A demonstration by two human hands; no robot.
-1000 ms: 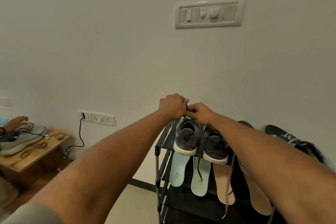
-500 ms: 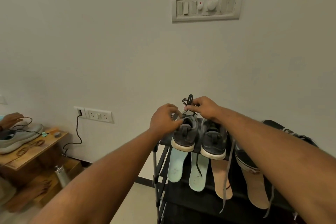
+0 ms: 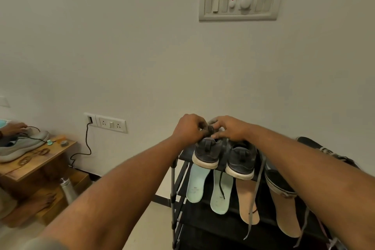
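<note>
Two dark grey sneakers with white soles stand heel-out on the top of a black shoe rack [image 3: 174,186]: the left sneaker [image 3: 206,153] and the right sneaker [image 3: 241,161]. Both my hands meet above them. My left hand [image 3: 188,129] and my right hand [image 3: 227,130] pinch a bunched dark shoelace [image 3: 209,129] between their fingertips. Another dark lace [image 3: 221,182] hangs down from the shoes.
Two mint insoles [image 3: 196,184] and tan insoles [image 3: 248,201] hang from the rack, with a black shoe [image 3: 278,184] at the right. At the left, another person's hand [image 3: 14,129] laces a grey shoe [image 3: 22,146] on a wooden table [image 3: 46,160]. A steel bottle [image 3: 68,190] stands below.
My left hand has come back up to meet the right hand. The lace loops that stuck up half a second ago are now bunched between both sets of fingers.
</note>
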